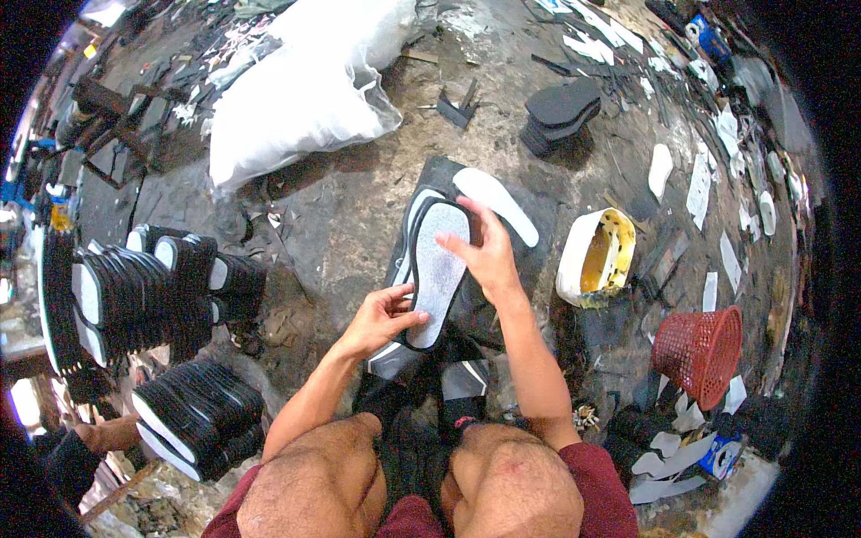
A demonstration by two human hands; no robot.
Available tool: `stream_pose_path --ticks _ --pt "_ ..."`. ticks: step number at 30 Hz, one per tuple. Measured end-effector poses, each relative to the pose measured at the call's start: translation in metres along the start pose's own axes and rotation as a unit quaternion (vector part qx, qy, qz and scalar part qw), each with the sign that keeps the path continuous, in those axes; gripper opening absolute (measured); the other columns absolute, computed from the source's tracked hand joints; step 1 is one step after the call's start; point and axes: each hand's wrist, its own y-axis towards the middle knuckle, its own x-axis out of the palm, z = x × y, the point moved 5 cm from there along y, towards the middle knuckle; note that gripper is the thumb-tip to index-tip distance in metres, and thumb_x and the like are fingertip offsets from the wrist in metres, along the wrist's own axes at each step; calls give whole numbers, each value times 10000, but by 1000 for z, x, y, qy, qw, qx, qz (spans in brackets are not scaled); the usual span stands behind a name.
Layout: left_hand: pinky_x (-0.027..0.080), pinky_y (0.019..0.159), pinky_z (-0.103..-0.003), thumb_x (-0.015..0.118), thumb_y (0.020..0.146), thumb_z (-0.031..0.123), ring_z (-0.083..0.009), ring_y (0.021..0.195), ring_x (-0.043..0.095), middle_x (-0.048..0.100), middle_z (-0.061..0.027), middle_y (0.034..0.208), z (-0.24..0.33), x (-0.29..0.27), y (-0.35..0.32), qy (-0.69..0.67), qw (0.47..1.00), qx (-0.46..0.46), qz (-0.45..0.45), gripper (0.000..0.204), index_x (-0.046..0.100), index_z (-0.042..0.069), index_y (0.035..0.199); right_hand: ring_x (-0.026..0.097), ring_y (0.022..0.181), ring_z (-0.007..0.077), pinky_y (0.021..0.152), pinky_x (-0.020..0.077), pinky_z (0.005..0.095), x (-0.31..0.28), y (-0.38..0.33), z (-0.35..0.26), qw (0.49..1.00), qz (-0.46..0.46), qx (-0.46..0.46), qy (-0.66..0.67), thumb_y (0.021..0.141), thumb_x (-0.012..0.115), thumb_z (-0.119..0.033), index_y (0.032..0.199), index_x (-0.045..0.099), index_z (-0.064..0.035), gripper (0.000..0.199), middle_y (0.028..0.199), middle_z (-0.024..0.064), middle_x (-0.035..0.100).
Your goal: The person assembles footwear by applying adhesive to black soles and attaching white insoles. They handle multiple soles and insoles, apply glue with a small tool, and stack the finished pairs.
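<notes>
A shoe sole [441,260] with a speckled grey top and black rim is held between my hands over my shins. My left hand [381,323] grips its heel end, thumb on the grey face and fingers at the edge. Around the toe end's right side curls my right hand [487,255], with its thumb on the grey face. Partly hidden behind it, another grey-faced sole [421,202] lies on a dark board [439,170]. To the right on that board, a white insole [498,208] lies at a slant.
Stacked black-edged soles [126,287] stand at left, with another row [202,408] nearer me. At right are a glue-stained white container [596,255] and a red basket [700,354]. Farther off lie a white sack [309,90] and dark soles [563,112]. Scraps litter the floor.
</notes>
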Motion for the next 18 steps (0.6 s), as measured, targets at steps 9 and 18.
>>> stream_pose_path --ticks 9,18 --pt "567 830 -304 728 868 0 -158 944 694 722 -93 1125 -3 -13 3 -191 981 -24 -17 564 514 -32 1389 667 787 124 543 515 241 6 -5 15 983 -101 155 -3 804 848 -156 1310 562 44 614 971 95 708" --pt "543 904 -329 785 853 93 -191 1094 647 663 -163 1256 -4 -28 35 -59 994 59 77 659 472 -76 1407 670 752 127 684 567 292 -16 -80 53 985 -72 140 -70 797 836 -75 1394 505 -16 685 959 93 710"
